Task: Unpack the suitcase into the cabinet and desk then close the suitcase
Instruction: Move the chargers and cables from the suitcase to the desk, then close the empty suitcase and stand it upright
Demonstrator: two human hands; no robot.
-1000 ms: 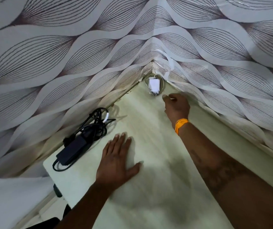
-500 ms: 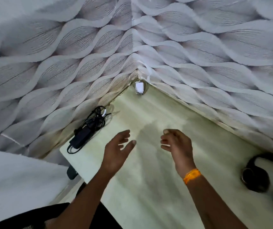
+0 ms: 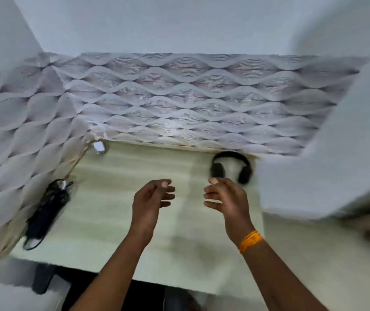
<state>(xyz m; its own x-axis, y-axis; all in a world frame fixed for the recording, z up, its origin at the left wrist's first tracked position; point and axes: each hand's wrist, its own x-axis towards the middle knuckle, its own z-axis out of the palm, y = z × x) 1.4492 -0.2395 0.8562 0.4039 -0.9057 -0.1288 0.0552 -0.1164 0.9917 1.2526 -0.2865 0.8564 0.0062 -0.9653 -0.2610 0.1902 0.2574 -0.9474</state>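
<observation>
The pale desk top (image 3: 116, 221) fills the lower middle of the view. A small white charger with a coiled cable (image 3: 99, 147) lies in the desk's back left corner. A black power adapter with bundled cord (image 3: 46, 212) lies along the left edge. Black headphones (image 3: 231, 167) lie at the back right. My left hand (image 3: 151, 198) and my right hand (image 3: 226, 197) hover above the desk's middle, palms facing each other, fingers loosely curled, holding nothing. The suitcase and the cabinet are out of view.
Walls with wavy patterned paper (image 3: 179, 97) close the desk at the back and left. A blurred pale surface (image 3: 327, 171) juts in at the right. Dark shapes, perhaps a chair (image 3: 45, 279), sit below the desk's front edge.
My right hand has drawn back from the white charger in the corner. My left hand has lifted off the desk. The view has pulled back and swung right, showing the headphones.
</observation>
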